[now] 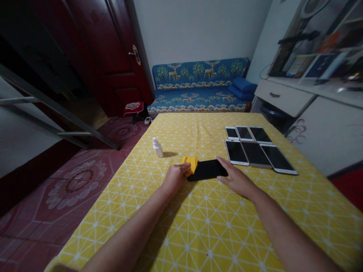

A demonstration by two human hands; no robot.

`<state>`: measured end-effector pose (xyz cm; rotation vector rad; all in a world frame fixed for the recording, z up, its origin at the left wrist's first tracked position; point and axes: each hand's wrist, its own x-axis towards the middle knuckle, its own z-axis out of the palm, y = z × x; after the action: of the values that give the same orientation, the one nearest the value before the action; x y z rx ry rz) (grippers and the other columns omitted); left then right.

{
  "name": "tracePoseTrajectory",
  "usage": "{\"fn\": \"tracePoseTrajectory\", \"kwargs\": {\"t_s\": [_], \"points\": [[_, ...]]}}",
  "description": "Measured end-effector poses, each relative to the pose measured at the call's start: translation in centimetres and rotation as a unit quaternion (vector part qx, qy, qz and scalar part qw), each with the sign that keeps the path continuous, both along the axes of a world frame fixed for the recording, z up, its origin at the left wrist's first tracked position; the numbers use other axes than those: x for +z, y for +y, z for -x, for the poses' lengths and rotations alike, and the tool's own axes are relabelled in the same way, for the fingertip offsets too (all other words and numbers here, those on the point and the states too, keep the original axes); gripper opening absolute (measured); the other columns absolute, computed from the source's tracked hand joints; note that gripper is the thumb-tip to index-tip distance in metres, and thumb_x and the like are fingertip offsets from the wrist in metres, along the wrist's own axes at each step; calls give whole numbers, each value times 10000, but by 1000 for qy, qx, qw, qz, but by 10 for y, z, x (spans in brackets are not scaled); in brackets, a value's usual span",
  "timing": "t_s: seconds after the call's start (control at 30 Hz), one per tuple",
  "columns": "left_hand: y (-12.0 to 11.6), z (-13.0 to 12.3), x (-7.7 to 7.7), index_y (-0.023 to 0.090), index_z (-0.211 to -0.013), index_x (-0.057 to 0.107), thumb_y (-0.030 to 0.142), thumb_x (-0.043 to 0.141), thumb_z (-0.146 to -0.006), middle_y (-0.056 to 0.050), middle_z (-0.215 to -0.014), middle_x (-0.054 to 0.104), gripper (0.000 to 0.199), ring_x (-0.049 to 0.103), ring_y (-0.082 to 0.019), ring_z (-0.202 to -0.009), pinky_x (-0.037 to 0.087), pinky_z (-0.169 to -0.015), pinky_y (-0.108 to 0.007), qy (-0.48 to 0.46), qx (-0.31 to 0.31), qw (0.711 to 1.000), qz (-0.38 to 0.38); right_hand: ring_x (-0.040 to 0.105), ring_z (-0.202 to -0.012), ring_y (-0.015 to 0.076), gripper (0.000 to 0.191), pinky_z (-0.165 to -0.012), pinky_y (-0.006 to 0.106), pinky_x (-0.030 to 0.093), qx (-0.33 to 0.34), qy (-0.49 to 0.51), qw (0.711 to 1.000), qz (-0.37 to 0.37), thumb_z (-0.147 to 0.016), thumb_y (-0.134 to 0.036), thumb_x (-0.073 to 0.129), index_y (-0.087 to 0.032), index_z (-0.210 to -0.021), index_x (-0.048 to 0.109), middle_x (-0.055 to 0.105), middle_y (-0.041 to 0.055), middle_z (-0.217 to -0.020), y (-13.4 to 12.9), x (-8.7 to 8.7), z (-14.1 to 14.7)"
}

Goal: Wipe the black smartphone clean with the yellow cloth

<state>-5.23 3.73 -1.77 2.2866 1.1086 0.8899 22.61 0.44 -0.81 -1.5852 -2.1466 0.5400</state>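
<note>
While the left hand point(176, 177) grips a folded yellow cloth point(192, 164) in a narrow hold against one end of a black phone point(207, 170), the right hand point(236, 179) stays open wide, palm down, fingertips at the phone's other end; phone lies flat on yellow tablecloth point(181, 226), six phones point(255, 153) just right, white bottle point(158, 148) left
</note>
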Motion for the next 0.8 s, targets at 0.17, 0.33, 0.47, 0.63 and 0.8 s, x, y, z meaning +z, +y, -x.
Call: {"fn": "tracePoseTrajectory", "kwargs": {"t_s": [0.17, 0.33, 0.47, 0.63, 0.8], "points": [[-8, 0, 0, 192, -942, 739, -68, 462, -677, -81, -1147, 741, 463, 681, -258, -1127, 512, -1045, -511, 1, 4, 1000, -7, 396, -1426, 266, 748, -1168, 472, 339, -31, 10, 999, 0, -838, -280, 583, -220, -1536, 321, 400, 127, -1561, 2, 1, 3], [-28, -4, 4, 195, -951, 726, -50, 451, -719, -64, -1134, 743, 435, 675, -239, -1139, 490, -1082, -482, 14, 6, 1000, -9, 412, -1416, 272, 743, -1170, 466, 339, -44, -2, 999, 1, -830, -271, 594, -187, -1526, 346, 404, 141, -1556, 0, 4, 7], [-49, -12, 12, 181, -898, 713, -40, 445, -761, -91, -1059, 750, 373, 704, -234, -1059, 490, -1090, -467, 53, 6, 999, -3, 411, -1416, 271, 751, -1174, 466, 335, -44, 1, 999, -9, -822, -256, 599, -191, -1526, 345, 410, 144, -1552, 1, 2, 7], [-68, -20, 15, 156, -1047, 669, -19, 443, -801, -140, -1253, 673, 377, 624, -266, -1215, 481, -1101, -452, 119, 21, 993, -11, 425, -1407, 276, 753, -1162, 481, 352, -41, 2, 999, -23, -817, -256, 600, -205, -1524, 348, 425, 136, -1544, 0, 1, 8], [-66, -24, 16, 161, -1038, 646, 12, 476, -797, -125, -1211, 679, 330, 619, -252, -1211, 465, -1109, -399, 173, 13, 985, -18, 451, -1389, 276, 734, -1161, 459, 363, -52, -8, 998, -23, -807, -259, 605, -146, -1500, 391, 454, 157, -1519, -2, 6, 10]]}}
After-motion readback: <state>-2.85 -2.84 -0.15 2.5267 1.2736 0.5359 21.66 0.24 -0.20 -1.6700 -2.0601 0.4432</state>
